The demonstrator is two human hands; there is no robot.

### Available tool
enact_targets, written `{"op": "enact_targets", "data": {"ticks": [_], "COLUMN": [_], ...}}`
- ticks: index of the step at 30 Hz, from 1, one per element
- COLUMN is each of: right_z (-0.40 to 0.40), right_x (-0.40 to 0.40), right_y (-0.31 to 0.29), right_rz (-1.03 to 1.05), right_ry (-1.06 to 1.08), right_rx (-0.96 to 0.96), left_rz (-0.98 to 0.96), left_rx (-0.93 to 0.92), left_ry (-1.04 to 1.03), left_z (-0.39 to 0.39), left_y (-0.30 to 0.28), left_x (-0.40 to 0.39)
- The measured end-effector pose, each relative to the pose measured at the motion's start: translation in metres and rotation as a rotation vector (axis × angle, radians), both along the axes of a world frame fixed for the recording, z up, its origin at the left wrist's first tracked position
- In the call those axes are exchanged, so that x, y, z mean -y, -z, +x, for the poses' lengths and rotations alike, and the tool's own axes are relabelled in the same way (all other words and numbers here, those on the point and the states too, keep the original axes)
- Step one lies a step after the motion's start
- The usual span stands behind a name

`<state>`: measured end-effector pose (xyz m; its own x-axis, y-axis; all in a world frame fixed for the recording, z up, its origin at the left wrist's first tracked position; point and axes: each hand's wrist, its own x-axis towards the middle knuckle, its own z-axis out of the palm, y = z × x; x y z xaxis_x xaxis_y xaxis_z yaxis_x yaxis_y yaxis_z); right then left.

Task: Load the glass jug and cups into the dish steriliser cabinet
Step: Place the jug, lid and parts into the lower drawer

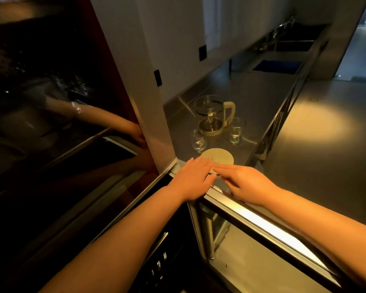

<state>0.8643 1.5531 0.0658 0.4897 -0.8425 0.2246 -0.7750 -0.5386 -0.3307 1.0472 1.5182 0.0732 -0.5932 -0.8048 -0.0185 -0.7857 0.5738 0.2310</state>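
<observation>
Both hands reach over the near corner of the steel table (251, 98), meeting at a flat round lid (219, 157) that lies there. The left hand (193, 176) lies palm down with its fingers (201, 162) straight and close together, the tips resting on the lid's near edge. The right hand (248, 182) comes in from the other side, its fingers (222, 167) stretched out long and flat, touching the same edge (neither hand curls round anything). Just beyond the lid stands the glass jug (212, 115), upright, with a pale handle on its right side and a pale base. One glass cup (198, 140) stands just left of the jug's base, another cup (236, 131) just right of it, both upright on the table. To the left rises the dark steriliser cabinet (57, 102), its glossy front mirroring an arm. Far down the table sits a sink (278, 66) with something blue in it.
</observation>
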Motion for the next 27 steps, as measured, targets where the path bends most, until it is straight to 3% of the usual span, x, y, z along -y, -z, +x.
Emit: {"op": "enact_targets", "data": {"ticks": [4,10,17,27], "right_z": [-0.014,-0.035,-0.064,-0.076], "right_x": [0.035,0.093,0.172,0.283], "right_y": [0.012,0.017,0.039,0.056], "right_rz": [0.028,0.027,0.068,0.028], "right_ry": [0.042,0.043,0.103,0.141], "right_rx": [-0.033,-0.047,-0.073,0.011], "left_rz": [0.064,0.107,0.092,0.107], "left_rx": [0.055,-0.035,0.206,0.228], "left_ry": [0.007,-0.028,-0.09,-0.21], "left_z": [-0.012,-0.04,-0.078,-0.105], "left_y": [0.004,0.009,0.04,0.11], "left_x": [0.034,0.086,0.147,0.204]}}
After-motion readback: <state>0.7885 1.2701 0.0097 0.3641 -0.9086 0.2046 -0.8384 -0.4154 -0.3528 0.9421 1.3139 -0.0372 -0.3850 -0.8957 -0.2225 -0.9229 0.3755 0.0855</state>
